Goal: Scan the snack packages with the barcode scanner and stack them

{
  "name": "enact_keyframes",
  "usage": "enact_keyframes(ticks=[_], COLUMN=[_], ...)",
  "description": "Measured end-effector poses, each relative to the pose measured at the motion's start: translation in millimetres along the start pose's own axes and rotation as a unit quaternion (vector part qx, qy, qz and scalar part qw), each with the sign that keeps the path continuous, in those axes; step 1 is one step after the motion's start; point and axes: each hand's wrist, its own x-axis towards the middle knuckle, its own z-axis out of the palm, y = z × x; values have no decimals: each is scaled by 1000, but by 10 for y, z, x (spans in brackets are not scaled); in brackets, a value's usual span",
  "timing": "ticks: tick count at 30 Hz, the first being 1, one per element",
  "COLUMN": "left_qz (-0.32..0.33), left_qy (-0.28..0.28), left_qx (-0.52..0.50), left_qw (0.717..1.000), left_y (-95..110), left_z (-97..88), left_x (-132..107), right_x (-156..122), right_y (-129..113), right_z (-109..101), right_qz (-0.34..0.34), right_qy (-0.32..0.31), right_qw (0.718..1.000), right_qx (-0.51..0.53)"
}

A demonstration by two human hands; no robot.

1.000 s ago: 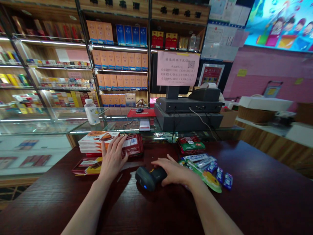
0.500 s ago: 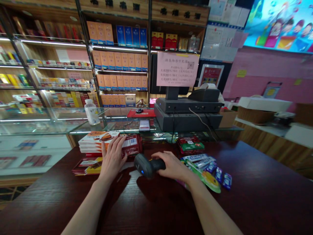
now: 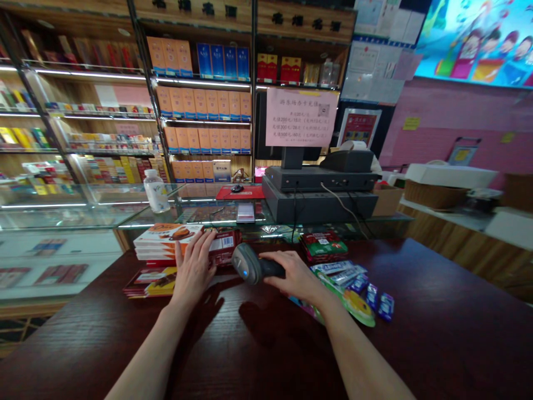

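Observation:
My right hand [image 3: 295,273] is wrapped round the handle of a dark barcode scanner [image 3: 249,263], held just above the counter with a blue light lit on its body. The scanner head points left. My left hand [image 3: 192,268] rests with fingers stretched out at the left end of dark red packages [image 3: 227,248] that bear a white barcode label; whether it grips one cannot be made out. Beside that hand lie a stack of white and orange boxes [image 3: 155,243] and a lower pile of red and yellow packets [image 3: 153,280].
Right of my right hand are green and red packets [image 3: 325,244], blue wrapped sweets [image 3: 372,296] and a green blister card [image 3: 361,311]. Behind them stand a cash register [image 3: 320,194], a phone [image 3: 245,213] and a white bottle [image 3: 156,191] on a glass counter [image 3: 200,214].
The scanner has lifted slightly and its head has turned a little upward, along with my right hand. My left hand stays nearly where it was.

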Motion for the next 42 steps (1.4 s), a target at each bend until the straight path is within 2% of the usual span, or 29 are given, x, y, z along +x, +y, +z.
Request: enact_keyframes(ticks=[13,16,19,22,30,35,38,42], left_qz=[-6,-11,-13,-12,-9,2,26,60], left_qy=[4,1,-2,-3,1,-6,0,9], left_qx=[2,-2,-7,-11,-17,-26,-27,-32], left_qw=[1000,1000,1000,1000,1000,1000,999,998], left_y=[-2,17,18,5,-9,4,28,75], left_z=[16,-12,-18,-6,17,19,18,-3], left_x=[1,4,1,0,1,-1,4,18], right_x=[-2,-7,-16,-26,-26,-33,-16,54], right_y=[11,25,28,25,29,8,-5,61], right_z=[-4,4,48,120,267,218,173,220], right_qz=[1,21,47,36,-15,18,56,111], right_qy=[-19,-49,-108,-150,-191,-204,-149,32], right_qw=[1000,999,993,988,981,977,983,987], right_qx=[2,10,11,14,22,53,91,109])
